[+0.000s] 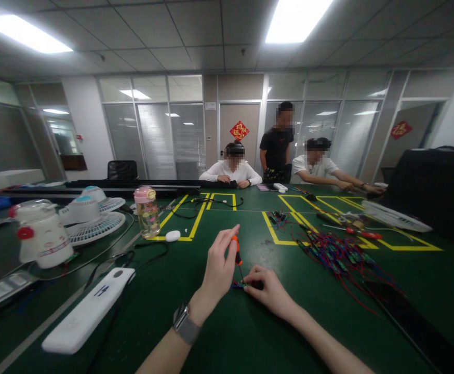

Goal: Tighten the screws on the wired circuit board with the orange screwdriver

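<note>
My left hand (222, 259), with a watch on its wrist, is closed around the orange and black handle of a screwdriver (238, 254). The screwdriver stands nearly upright, its thin shaft pointing down at a small circuit board (240, 284) on the green table (196, 332). My right hand (264, 288) pinches the board's right side between thumb and fingers. A bit of blue shows at the board's left edge. Where exactly the tip meets the board is too small to make out.
To the right lies a tangled pile of wired circuit boards (336, 252), with a red-handled screwdriver (355, 232) behind it. A long white case (90, 309), a drink bottle (147, 213) and fan parts (94, 226) stand left. Co-workers (232, 171) are across the table.
</note>
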A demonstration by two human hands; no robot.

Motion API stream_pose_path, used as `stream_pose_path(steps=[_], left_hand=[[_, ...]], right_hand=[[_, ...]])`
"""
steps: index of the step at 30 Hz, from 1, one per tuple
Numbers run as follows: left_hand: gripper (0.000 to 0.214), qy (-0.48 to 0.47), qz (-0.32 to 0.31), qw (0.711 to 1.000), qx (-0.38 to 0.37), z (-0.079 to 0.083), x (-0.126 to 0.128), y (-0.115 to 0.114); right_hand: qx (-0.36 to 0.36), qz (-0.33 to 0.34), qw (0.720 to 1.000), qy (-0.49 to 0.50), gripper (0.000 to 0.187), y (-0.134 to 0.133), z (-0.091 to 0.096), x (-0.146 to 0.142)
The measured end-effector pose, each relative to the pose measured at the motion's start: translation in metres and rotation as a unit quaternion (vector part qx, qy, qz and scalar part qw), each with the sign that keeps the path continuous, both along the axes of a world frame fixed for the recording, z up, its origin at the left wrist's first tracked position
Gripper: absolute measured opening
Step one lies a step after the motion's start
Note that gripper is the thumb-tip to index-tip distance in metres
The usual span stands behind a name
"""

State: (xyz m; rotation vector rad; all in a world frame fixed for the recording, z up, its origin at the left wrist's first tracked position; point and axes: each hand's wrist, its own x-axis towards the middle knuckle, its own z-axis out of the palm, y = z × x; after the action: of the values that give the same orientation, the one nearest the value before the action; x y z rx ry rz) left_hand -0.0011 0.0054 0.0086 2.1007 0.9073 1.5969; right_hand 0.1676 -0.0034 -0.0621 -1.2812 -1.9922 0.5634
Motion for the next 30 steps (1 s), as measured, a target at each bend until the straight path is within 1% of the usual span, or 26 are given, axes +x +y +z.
stream_pose_path(steps=[2,6,8,12,14,16,19,21,26,30], left_hand=[[0.034,-0.004,-0.001,1.000,0.005,-0.0009,0.0006,0.0010],[0.026,0.004,0.032,0.999,0.019,-0.0037,0.0020,0.0017],[0.024,0.008,0.037,0.999,0.017,-0.0040,0.0019,0.0010],[0.034,0.001,0.009,1.000,0.009,-0.0041,0.0010,0.0006],[0.035,-0.007,0.006,1.000,0.014,-0.0043,0.0012,0.0016],[0.031,-0.006,0.018,1.000,0.020,-0.0040,0.0016,0.0024],[0.017,-0.002,0.047,0.999,0.021,-0.0022,0.0018,0.0019],[0.015,0.000,0.053,0.998,0.014,-0.0008,0.0014,0.0005],[0.032,-0.012,0.009,1.000,0.002,-0.0009,0.0011,-0.0008],[0.026,-0.026,0.007,0.999,0.023,-0.0040,0.0023,0.0007]], right_hand=[[-0.003,0.000,1.000,0.002,0.017,0.0000,0.0004,0.0001],[-0.004,0.002,1.000,0.008,0.017,0.0003,0.0003,0.0004],[0.001,0.002,1.000,0.007,0.016,0.0006,-0.0001,0.0003],[0.000,0.004,1.000,0.002,0.018,0.0012,-0.0004,-0.0001],[0.000,0.005,1.000,0.002,0.018,0.0014,-0.0004,-0.0002],[0.001,0.004,1.000,0.002,0.018,0.0014,-0.0004,-0.0003],[0.002,0.000,1.000,0.001,0.018,0.0012,-0.0006,-0.0003],[0.003,-0.001,1.000,0.003,0.019,0.0011,-0.0008,-0.0001],[-0.003,0.003,1.000,0.008,0.016,0.0016,-0.0014,0.0005],[-0.004,0.003,1.000,0.010,0.016,0.0020,-0.0021,0.0006]])
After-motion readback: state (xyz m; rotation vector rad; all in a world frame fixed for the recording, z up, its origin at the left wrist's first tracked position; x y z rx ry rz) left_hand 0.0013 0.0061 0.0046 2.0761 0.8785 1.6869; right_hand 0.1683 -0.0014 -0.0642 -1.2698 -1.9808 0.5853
